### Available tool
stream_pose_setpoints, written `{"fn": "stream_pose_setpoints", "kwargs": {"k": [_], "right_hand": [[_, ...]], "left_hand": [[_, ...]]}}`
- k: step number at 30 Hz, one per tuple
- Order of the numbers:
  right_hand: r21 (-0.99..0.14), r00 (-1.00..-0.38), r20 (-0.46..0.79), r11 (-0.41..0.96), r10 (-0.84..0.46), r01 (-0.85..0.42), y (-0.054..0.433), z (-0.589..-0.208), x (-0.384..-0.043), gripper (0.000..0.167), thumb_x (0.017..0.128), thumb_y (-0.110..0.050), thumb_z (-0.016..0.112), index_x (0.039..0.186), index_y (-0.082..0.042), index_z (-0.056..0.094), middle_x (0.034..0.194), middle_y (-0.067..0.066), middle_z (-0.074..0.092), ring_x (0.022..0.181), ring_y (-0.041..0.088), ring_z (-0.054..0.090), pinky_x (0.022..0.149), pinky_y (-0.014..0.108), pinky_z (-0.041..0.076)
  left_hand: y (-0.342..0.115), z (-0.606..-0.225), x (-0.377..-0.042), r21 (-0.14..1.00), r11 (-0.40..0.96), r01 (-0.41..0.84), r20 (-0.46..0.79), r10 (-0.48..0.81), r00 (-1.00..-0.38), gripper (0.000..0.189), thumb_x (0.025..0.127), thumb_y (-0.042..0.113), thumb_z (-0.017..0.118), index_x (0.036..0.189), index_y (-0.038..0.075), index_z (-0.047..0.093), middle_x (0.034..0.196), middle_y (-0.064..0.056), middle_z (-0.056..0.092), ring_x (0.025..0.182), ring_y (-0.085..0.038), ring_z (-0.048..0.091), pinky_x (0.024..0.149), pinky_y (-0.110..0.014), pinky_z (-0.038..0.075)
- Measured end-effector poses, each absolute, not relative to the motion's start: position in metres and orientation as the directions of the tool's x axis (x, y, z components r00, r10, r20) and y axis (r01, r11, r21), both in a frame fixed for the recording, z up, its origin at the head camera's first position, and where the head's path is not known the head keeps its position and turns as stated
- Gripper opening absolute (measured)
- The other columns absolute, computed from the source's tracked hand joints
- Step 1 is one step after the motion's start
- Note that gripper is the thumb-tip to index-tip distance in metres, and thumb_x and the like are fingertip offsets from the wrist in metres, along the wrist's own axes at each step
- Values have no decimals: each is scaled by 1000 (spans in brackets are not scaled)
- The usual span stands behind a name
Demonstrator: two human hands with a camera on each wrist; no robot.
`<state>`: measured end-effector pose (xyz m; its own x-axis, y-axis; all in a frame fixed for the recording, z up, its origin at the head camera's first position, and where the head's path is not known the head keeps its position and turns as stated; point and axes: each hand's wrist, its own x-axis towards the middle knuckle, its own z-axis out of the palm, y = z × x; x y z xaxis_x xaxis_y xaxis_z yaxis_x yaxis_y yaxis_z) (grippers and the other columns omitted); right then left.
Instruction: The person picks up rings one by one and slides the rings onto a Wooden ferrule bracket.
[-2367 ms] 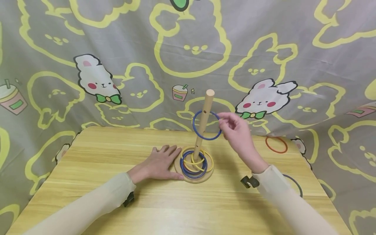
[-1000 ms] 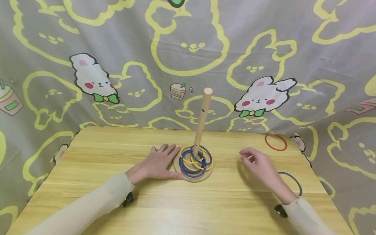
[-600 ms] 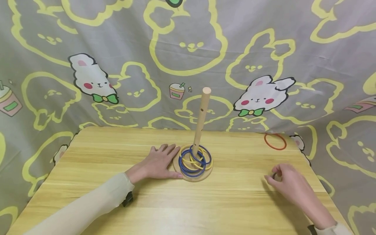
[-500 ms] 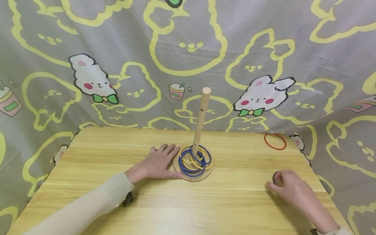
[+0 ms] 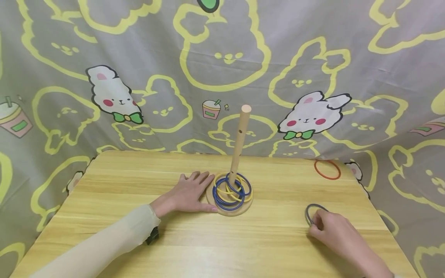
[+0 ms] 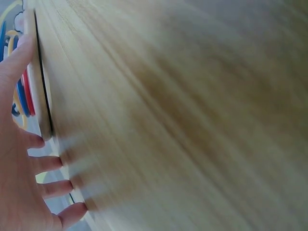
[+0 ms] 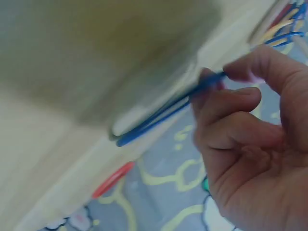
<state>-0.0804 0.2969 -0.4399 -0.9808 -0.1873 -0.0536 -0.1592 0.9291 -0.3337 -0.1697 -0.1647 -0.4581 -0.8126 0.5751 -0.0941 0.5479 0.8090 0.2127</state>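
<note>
My right hand pinches a dark blue ring between thumb and fingers, low over the right side of the table. In the right wrist view the blue ring tilts, seen nearly edge-on. My left hand lies spread beside a round wooden base, thumb and index finger at its edge. An upright wooden peg rises from that base. Several blue and yellow rings lie round the peg's foot, overlapping one another. The left wrist view also shows a red ring among them.
A red-orange ring lies flat near the table's back right corner. The wooden table ends at a grey curtain printed with yellow outlines and white rabbits, which hangs behind and at both sides.
The earlier blue ring went from my right hand onto the peg's foot. My right hand then moved right, took the dark ring off the table and shifted slightly left with it. Left hand stays.
</note>
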Motion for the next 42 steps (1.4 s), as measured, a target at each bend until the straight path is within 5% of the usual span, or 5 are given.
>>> {"fn": "stream_pose_setpoints", "kwargs": {"k": [5,11,20,26,42], "right_hand": [[-345,-929,209,866,-304,-361,272,-425,-76,27,81,1,78,98,-19,72,80,-18,56,69,1,50,59,27,44],[-321,-767,469,724,-439,-610,245,-401,-80,33,85,7,79,106,-19,76,85,-24,55,71,-5,50,57,15,40],[-311,-591,599,524,-540,-793,209,-354,-101,31,96,3,72,123,-12,78,92,-16,60,73,-1,53,60,13,43],[-304,-498,714,422,-493,-854,187,-319,-122,31,101,-2,65,130,-2,78,88,-9,62,72,5,52,61,15,41],[-397,-528,784,391,-326,-830,141,-246,-163,29,105,5,68,130,-1,79,86,1,63,70,14,51,63,24,40]], "left_hand": [[-165,-458,-169,213,813,541,-95,569,-817,122,89,88,62,173,7,29,174,-22,31,156,-50,31,107,-81,30],[-167,-458,-169,217,816,536,-100,565,-819,122,89,89,62,173,7,30,174,-22,31,156,-50,31,107,-80,31],[-168,-459,-170,201,817,540,-103,566,-818,121,89,88,62,173,8,30,174,-22,32,155,-50,31,107,-79,32],[-169,-460,-170,203,814,544,-91,568,-818,121,89,87,63,173,6,30,174,-23,32,155,-51,31,106,-80,32],[-165,-460,-171,202,807,556,-90,580,-809,122,89,90,60,173,8,29,174,-21,32,155,-49,32,107,-80,32]]}}
